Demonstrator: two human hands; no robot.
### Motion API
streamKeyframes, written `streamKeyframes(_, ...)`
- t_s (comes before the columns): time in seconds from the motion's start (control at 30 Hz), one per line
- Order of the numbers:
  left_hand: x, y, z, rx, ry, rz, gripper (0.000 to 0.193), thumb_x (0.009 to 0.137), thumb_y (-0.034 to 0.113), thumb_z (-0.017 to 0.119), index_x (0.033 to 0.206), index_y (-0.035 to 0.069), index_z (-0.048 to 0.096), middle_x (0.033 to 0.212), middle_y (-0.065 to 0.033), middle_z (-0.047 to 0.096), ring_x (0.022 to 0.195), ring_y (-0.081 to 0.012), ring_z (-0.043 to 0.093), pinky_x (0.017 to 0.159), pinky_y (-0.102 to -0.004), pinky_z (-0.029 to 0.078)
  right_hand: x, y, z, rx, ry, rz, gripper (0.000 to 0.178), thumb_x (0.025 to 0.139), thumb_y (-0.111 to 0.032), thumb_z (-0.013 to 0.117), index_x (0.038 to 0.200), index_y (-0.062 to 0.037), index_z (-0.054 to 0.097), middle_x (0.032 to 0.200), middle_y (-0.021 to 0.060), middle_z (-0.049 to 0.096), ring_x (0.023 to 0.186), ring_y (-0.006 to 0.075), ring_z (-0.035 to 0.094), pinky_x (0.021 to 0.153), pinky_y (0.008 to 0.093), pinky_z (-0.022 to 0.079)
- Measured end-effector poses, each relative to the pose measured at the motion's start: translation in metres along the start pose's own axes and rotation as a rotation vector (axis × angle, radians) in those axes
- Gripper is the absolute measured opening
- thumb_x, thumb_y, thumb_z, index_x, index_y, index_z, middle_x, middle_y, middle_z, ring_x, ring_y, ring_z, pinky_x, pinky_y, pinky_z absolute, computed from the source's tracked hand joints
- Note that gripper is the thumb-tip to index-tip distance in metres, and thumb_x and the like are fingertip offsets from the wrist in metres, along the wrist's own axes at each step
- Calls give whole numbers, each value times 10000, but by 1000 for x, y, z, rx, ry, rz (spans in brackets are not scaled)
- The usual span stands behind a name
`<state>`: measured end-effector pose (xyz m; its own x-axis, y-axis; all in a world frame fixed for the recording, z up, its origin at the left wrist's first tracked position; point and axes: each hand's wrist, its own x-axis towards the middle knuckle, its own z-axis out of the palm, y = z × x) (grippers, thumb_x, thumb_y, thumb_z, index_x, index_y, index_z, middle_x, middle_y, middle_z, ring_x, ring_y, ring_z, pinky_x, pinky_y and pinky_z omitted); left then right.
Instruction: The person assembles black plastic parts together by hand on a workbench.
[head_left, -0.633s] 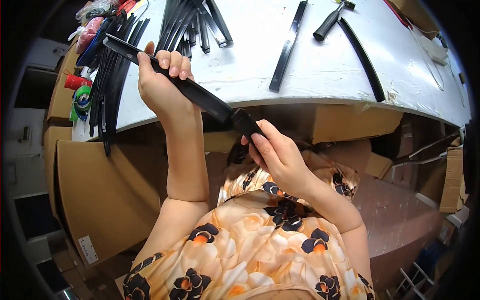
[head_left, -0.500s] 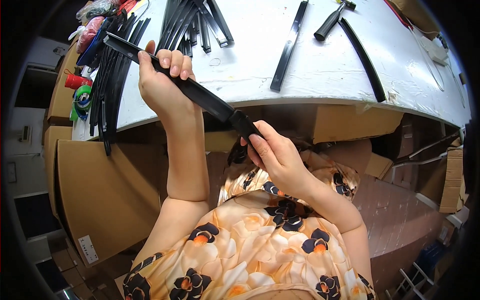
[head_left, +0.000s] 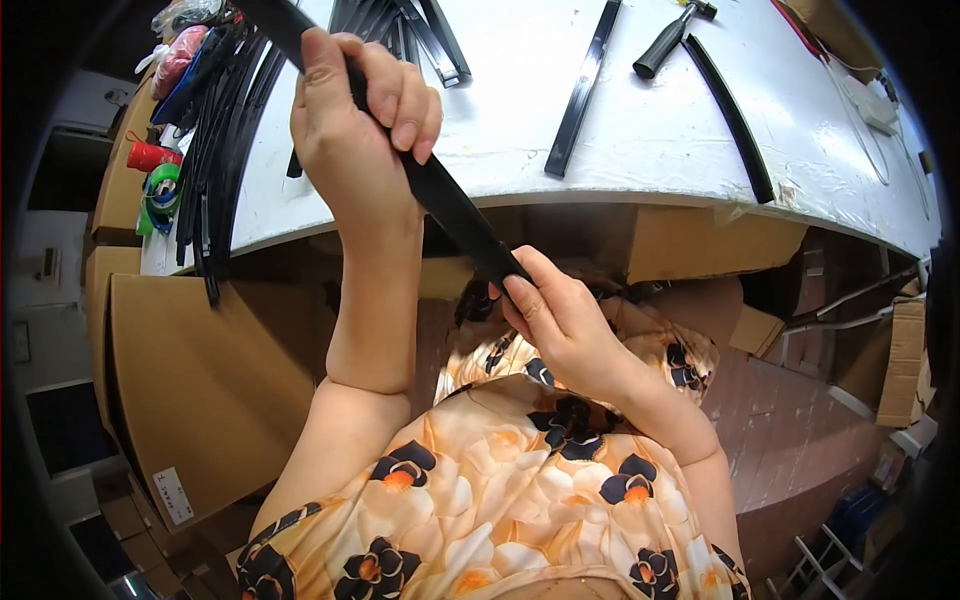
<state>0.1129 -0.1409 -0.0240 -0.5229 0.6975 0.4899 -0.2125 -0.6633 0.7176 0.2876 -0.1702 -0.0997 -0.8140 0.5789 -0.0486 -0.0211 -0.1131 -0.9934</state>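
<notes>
A long black plastic strip (head_left: pixel 450 207) slants from the upper left down to the middle, above the table's front edge. My left hand (head_left: pixel 355 125) is wrapped round its upper part, with the thumb along one side. At the strip's lower end, my right hand (head_left: pixel 555 310) pinches it between thumb and fingers; the very tip is hidden there. The far upper end runs past the top of the picture.
On the white table (head_left: pixel 480 130) lie one straight black strip (head_left: pixel 583 95), a curved one (head_left: pixel 730 120) and a black-handled hammer (head_left: pixel 665 45). Bundles of black strips (head_left: pixel 215 150) lie at the left. A cardboard box (head_left: pixel 210 380) stands below them.
My left hand has risen, bringing the strip's upper end up and toward the camera. The strip is steeper now. My right hand has hardly moved.
</notes>
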Motion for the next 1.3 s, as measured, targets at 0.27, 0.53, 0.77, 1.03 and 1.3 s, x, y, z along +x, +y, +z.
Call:
streamKeyframes(0.27,-8,13,-1,-191,-113,-68,376,1000,394,338,870,83,503,525,14,313,366,-75,260,311,-221,238,4,5,2,-96,29,-192,118,946,-97,458,1037,-22,467,657,130,535,577,288,559,535,349,422)
streamKeyframes(0.53,28,114,-4,240,-331,64,301,969,248,393,735,83,486,502,-3,354,373,-104,301,333,-235,306,53,-26,18,-395,116,-735,565,893,-272,577,1327,6,347,1103,245,516,982,408,530,869,442,423)
streamKeyframes(0.77,72,137,-30,1285,-40,877,304,912,240,360,684,51,432,501,-41,383,383,-137,346,351,-240,296,69,-26,-21,-86,391,-788,336,968,-230,459,1237,-32,499,1091,156,562,1017,230,559,902,325,427)
streamKeyframes(1.03,135,186,-75,861,-576,579,338,907,216,412,602,69,418,515,-17,372,397,-132,361,382,-286,340,41,-32,-46,-78,472,-689,397,1010,-258,303,1254,6,472,1113,143,587,1039,187,572,941,317,425)
streamKeyframes(1.3,127,206,-93,-210,-56,156,457,982,288,332,577,80,363,475,-27,319,371,-134,342,379,-252,305,37,-32,-51,32,552,-655,358,1008,-252,334,1184,6,507,1026,106,596,943,164,586,888,296,440)
